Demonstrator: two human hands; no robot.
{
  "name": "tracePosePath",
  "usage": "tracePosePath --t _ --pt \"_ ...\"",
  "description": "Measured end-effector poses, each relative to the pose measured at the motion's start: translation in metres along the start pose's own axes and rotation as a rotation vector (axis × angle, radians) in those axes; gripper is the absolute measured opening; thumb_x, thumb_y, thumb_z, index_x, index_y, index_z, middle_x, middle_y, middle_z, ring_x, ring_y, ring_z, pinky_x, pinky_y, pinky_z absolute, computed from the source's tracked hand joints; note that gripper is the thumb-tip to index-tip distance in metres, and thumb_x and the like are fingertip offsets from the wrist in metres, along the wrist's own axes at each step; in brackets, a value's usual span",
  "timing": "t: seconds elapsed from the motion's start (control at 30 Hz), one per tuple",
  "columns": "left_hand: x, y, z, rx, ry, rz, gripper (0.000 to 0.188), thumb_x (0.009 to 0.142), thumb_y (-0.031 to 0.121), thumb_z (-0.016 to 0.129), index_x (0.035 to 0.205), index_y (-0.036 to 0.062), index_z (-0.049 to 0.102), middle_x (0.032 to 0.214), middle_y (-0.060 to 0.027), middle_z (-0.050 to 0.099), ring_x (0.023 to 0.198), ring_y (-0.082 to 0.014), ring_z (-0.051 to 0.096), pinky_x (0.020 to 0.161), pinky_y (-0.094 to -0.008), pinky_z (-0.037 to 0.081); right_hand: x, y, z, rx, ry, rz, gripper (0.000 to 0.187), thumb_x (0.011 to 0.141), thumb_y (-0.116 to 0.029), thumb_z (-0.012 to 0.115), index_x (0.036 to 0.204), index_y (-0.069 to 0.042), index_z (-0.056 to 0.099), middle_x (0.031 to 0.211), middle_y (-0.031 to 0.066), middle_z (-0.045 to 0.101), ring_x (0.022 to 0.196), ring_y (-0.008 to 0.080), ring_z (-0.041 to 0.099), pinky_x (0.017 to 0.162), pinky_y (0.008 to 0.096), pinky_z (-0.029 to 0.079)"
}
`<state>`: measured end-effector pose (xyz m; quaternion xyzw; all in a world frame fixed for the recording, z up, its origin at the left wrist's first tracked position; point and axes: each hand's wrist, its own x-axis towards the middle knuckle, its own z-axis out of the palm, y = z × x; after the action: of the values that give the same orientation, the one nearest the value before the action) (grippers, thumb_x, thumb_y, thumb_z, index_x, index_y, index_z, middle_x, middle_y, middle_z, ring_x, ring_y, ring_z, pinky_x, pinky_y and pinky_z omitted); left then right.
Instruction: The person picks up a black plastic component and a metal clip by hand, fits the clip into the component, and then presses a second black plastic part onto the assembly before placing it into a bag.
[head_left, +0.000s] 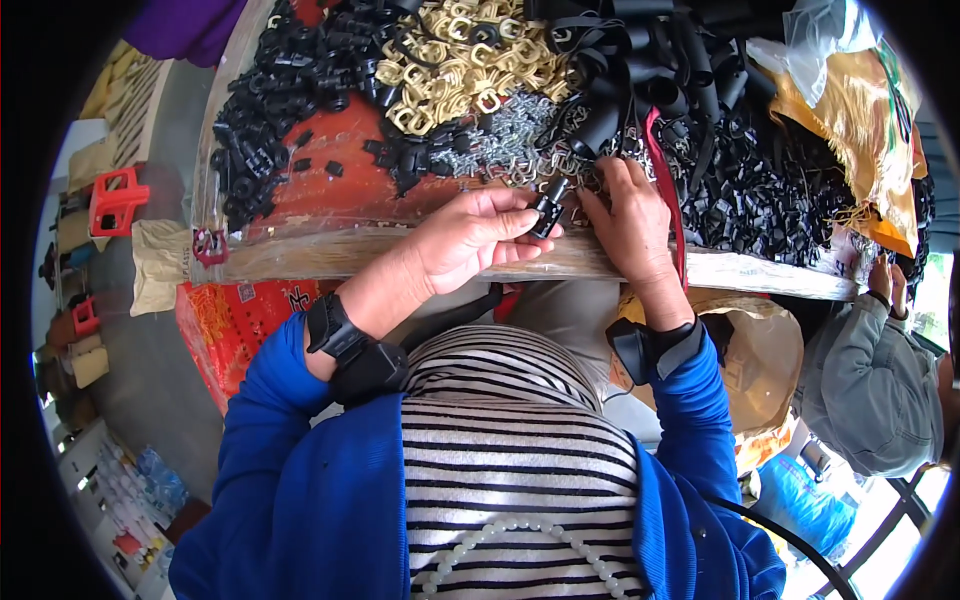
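My left hand (pixel 472 235) pinches a small black plastic fitting (pixel 546 212) with a narrow knob on top, holding it over the table's near edge. Just right of it, my right hand (pixel 632 215) has its fingers bent down at the edge of the parts. Whatever lies between those fingertips is too small or hidden to make out. Beyond both hands spreads a heap of silver wire hooks (pixel 508 138). Behind it lie tan plastic buckles (pixel 450 70). Black cylindrical tubes (pixel 598 125) rest just beyond my right hand.
Black plastic parts (pixel 255 150) cover the table's left; smaller black pieces (pixel 770 185) fill its right. A red strip (pixel 664 175) crosses the wooden rim (pixel 400 258) beside my right hand. Another person's sleeve (pixel 865 375) is at far right. Red stools (pixel 118 200) stand on the left.
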<state>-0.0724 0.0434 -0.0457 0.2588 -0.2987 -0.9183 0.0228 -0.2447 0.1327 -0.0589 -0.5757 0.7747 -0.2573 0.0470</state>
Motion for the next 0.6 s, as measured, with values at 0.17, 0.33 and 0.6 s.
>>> tracePosePath --t 0.17,0.33,0.6 --pt "0.006 0.0 -0.002 -0.067 0.009 0.012 0.024 0.081 0.012 0.048 0.101 -0.0004 0.047 0.091 -0.0088 0.055 0.081 -0.0156 0.055 0.072 -0.0238 0.046 0.002 0.004 0.005 -0.073 -0.003 -0.031 0.015 0.071 -0.016 0.054 0.08 -0.006 0.048 0.071 0.0088 0.052 0.063 0.0276 0.053 0.053 0.0356 0.041" --pt "0.004 0.0 -0.006 -0.071 0.001 0.027 0.022 0.081 0.012 0.048 0.099 0.0 0.049 0.09 -0.0079 0.055 0.08 -0.0152 0.055 0.072 -0.0235 0.046 0.001 0.006 0.006 -0.045 -0.032 -0.022 0.012 0.071 -0.012 0.055 0.077 -0.005 0.048 0.07 0.0091 0.052 0.062 0.0288 0.052 0.053 0.0348 0.041" --pt "-0.015 0.004 -0.022 -0.093 0.015 0.112 0.018 0.08 0.013 0.05 0.094 0.001 0.052 0.087 -0.0056 0.056 0.08 -0.0137 0.055 0.07 -0.0226 0.045 -0.002 -0.023 0.004 0.38 -0.021 0.148 0.009 0.075 -0.008 0.055 0.075 -0.003 0.048 0.06 0.0025 0.049 0.052 0.0114 0.047 0.047 0.0231 0.037"
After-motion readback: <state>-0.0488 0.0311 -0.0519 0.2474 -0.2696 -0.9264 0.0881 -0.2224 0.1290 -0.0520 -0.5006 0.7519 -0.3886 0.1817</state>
